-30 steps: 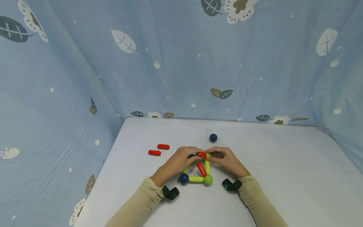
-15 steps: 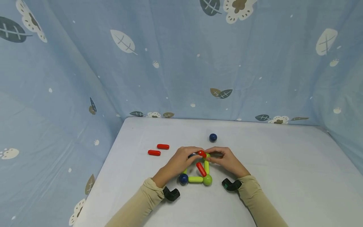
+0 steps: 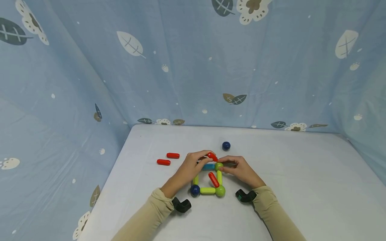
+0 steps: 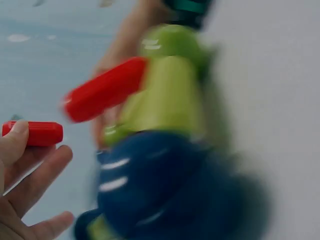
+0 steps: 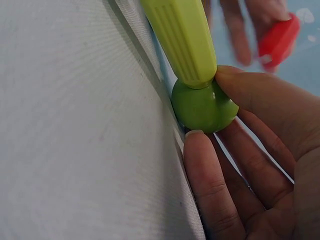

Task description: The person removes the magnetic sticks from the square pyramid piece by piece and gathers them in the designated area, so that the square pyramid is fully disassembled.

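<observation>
A square of magnetic rods and balls lies on the table, with a dark blue ball at front left and a green ball at front right. From that green ball a red rod sticks up. Thumb and fingers of my right hand pinch the back right green ball. My left hand pinches another red rod in the air, just above the square's blue rod. The back left corner is mostly hidden behind my left hand.
Two loose red rods, a nearer one and a farther one, lie left of the square. Behind my hands sits a loose dark blue ball. A blue patterned curtain borders the white table.
My left hand has drawn the red rod up and slightly left, off the back right green ball, uncovering the blue rod. My right hand keeps its place.
</observation>
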`<action>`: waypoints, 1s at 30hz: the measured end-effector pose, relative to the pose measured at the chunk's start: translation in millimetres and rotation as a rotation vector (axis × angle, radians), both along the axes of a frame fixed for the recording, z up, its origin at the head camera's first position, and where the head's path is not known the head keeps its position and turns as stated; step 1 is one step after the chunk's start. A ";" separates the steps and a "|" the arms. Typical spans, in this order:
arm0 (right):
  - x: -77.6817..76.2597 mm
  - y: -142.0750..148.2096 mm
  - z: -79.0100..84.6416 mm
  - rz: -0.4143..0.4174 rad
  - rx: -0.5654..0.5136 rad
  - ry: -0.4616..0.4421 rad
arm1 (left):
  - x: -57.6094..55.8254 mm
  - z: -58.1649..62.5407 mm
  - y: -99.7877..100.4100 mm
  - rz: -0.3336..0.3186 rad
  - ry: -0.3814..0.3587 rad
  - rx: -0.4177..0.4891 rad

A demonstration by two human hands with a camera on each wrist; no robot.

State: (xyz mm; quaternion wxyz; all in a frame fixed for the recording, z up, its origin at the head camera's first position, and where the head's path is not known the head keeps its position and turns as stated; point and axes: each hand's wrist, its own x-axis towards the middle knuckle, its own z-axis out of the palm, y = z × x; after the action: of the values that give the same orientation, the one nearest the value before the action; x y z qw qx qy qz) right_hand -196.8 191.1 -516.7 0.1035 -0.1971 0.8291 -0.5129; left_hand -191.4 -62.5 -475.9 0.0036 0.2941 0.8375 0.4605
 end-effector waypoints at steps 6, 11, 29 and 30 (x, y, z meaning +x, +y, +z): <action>0.8 0.1 3.3 -0.011 0.016 -0.010 | -5.2 14.9 -9.9 0.046 0.036 0.073; 1.8 0.0 3.7 -0.011 0.011 -0.017 | -5.6 21.0 -12.9 0.029 0.050 0.043; 3.9 -1.1 4.4 -0.005 0.019 -0.014 | 9.4 26.7 -89.5 0.181 0.184 -0.201; 3.8 -0.9 4.4 -0.006 0.020 -0.015 | 10.8 26.3 -94.8 0.195 0.185 -0.217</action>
State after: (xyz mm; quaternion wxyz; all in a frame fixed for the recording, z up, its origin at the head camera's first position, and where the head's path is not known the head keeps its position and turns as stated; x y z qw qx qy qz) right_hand -193.0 190.2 -512.3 0.1101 -0.1897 0.8338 -0.5066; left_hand -180.7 -157.3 -449.6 -0.0865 0.2503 0.9037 0.3365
